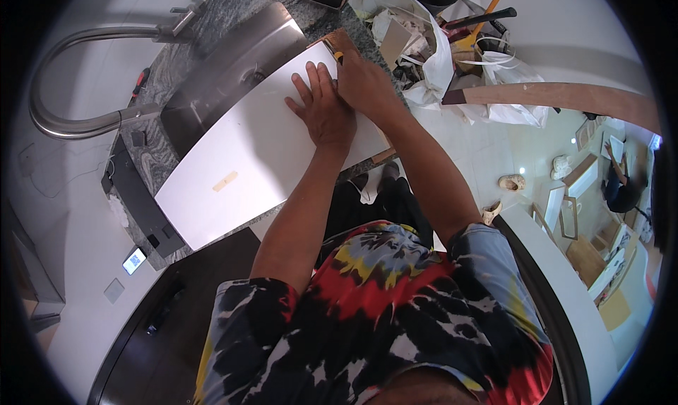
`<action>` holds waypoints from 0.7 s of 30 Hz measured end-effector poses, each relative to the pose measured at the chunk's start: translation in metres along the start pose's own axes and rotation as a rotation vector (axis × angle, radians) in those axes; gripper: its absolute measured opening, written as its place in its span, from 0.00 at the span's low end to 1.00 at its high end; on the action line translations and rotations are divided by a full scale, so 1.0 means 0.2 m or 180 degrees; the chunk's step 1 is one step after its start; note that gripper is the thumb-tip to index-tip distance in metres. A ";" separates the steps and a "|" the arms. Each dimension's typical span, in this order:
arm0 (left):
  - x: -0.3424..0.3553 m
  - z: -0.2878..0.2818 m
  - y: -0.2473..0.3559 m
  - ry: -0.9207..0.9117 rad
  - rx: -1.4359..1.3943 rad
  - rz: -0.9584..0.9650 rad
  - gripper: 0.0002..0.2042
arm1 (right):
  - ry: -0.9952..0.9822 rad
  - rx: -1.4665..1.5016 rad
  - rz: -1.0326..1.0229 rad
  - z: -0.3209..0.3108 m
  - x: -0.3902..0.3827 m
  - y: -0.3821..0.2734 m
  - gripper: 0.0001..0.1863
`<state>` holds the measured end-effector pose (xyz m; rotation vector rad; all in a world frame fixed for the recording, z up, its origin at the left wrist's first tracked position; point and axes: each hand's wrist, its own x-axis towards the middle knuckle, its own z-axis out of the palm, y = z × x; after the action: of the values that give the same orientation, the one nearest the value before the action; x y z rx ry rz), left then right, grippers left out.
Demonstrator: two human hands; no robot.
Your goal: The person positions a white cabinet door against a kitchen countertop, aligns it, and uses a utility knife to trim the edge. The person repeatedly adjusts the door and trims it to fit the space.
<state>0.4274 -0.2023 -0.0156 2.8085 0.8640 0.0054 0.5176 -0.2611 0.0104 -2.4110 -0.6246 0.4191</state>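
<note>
A white panel [244,147] lies across the sink [219,73] and the grey stone counter, with a small strip of tan tape [225,182] on it. My left hand [321,112] presses flat on the panel, fingers spread. Close beside it, my right hand [364,84] is closed around a small tool with a yellow and black end [339,56], at the panel's far right edge. Most of that tool is hidden in my fist, so its kind does not show. A brown wooden piece [342,42] sticks out from beneath the panel there.
A curved metal faucet [92,34] arches at the left. Red-and-black pliers or a similar tool [140,82] lie behind the sink. Bags of debris [424,52] stand at the far right. A lit phone [133,261] is near left. Another person [625,182] is at the right, among wooden boxes.
</note>
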 end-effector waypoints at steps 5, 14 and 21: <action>0.00 0.02 -0.01 0.0036 0.0016 0.0075 0.30 | -0.0102 -0.0205 -0.0354 0.00 0.02 0.02 0.13; 0.01 0.05 -0.02 0.0216 -0.0052 0.0096 0.26 | -0.0453 -0.0068 0.0003 -0.10 -0.07 -0.01 0.14; -0.01 0.03 -0.01 0.0374 -0.0086 0.0068 0.23 | -0.0980 -0.0009 0.0453 -0.13 -0.39 0.07 0.13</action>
<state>0.4258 -0.2029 -0.0227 2.8156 0.8520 0.1855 0.4686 -0.3250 0.0327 -2.4215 -0.5841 0.8614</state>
